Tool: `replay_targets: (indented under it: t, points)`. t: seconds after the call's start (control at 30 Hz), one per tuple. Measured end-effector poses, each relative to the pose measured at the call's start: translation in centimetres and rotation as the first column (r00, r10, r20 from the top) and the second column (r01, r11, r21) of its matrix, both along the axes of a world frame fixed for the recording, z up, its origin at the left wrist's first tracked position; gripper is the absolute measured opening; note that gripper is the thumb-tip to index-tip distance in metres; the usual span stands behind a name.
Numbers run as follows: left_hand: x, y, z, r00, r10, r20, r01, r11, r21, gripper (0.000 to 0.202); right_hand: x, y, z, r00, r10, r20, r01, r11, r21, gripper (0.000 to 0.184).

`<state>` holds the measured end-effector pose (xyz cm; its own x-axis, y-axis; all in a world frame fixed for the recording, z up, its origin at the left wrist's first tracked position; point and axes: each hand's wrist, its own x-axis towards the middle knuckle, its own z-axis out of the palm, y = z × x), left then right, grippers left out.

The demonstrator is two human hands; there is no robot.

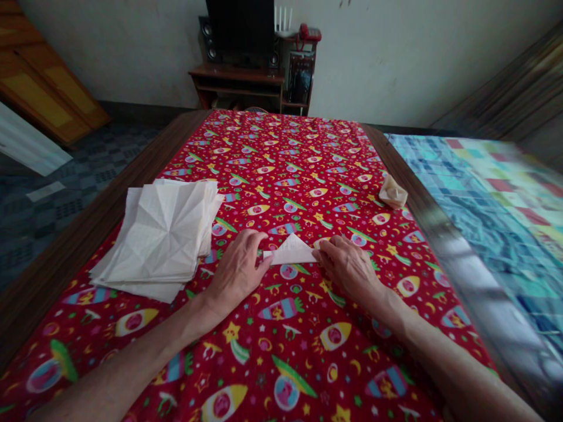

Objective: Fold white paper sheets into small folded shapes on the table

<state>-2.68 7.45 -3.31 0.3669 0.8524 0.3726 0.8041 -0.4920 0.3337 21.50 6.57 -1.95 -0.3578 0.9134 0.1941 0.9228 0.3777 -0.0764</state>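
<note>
A small white paper folded into a triangle [292,251] lies on the red patterned cloth [281,351]. My left hand [237,271] pinches its left corner with curled fingers. My right hand [349,265] presses its fingertips on the right corner. Both hands rest on the cloth, one on each side of the paper.
A stack of creased white paper sheets [160,237] lies to the left of my hands. A small folded cream paper piece [393,192] sits near the table's right edge. A dark cabinet with speakers [246,58] stands beyond the far end. A patterned bed cover [492,199] is at right.
</note>
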Motion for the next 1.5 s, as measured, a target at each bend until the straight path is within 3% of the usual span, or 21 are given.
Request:
replay_targets:
  t: [0.1, 0.2, 0.27, 0.53, 0.63, 0.73, 0.8, 0.87, 1.1, 1.5]
  points:
    - [0.5, -0.6, 0.6, 0.982, -0.127, -0.143, 0.140, 0.987, 0.083, 0.042, -0.1, 0.0, 0.0, 1.000, 0.000, 0.005, 0.000, 1.000, 0.001, 0.028]
    - [1.5, -1.5, 1.0, 0.904, -0.324, -0.279, 0.351, 0.935, 0.052, 0.044, -0.1, 0.0, 0.1, 1.000, 0.004, 0.005, -0.004, 1.000, 0.010, 0.027]
    - [2.4, -2.1, 0.8, 0.883, -0.374, -0.283, 0.393, 0.920, 0.010, 0.043, -0.1, 0.0, 0.1, 1.000, 0.005, 0.001, -0.005, 1.000, 0.014, 0.027]
    - [3.7, -2.6, -0.4, 0.898, -0.396, -0.191, 0.378, 0.918, -0.122, 0.052, 0.0, 0.0, 0.1, 1.000, -0.017, -0.026, 0.017, 1.000, -0.012, 0.027]
    - [3.6, -2.6, -0.3, 0.900, -0.399, -0.176, 0.379, 0.915, -0.136, 0.052, -0.2, -0.6, 0.1, 0.997, -0.042, -0.066, 0.048, 0.994, 0.096, 0.018]
    - [3.5, -2.6, -0.2, 0.899, -0.410, -0.154, 0.394, 0.910, -0.125, 0.050, -0.7, -2.1, -0.4, 0.989, 0.111, -0.094, -0.088, 0.972, 0.220, 0.034]
    - [3.5, -2.6, -0.2, 0.896, -0.422, -0.141, 0.407, 0.905, -0.124, 0.046, -1.3, -3.4, -0.8, 0.949, 0.295, -0.115, -0.274, 0.947, 0.164, 0.048]
    - [3.5, -2.6, -0.2, 0.895, -0.429, -0.126, 0.413, 0.901, -0.133, 0.042, -1.8, -4.5, -1.2, 0.911, 0.383, -0.155, -0.368, 0.922, 0.116, 0.057]
    - [3.4, -2.5, -0.2, 0.900, -0.403, -0.170, 0.383, 0.914, -0.135, 0.052, -1.2, -5.3, -1.6, 0.929, 0.354, -0.107, -0.352, 0.935, 0.037, 0.073]
    - [-0.9, -3.0, 0.4, 0.878, -0.343, -0.333, 0.315, 0.939, -0.136, 0.048, 0.3, -5.6, -1.1, 0.952, 0.306, 0.005, -0.306, 0.951, 0.031, 0.058]
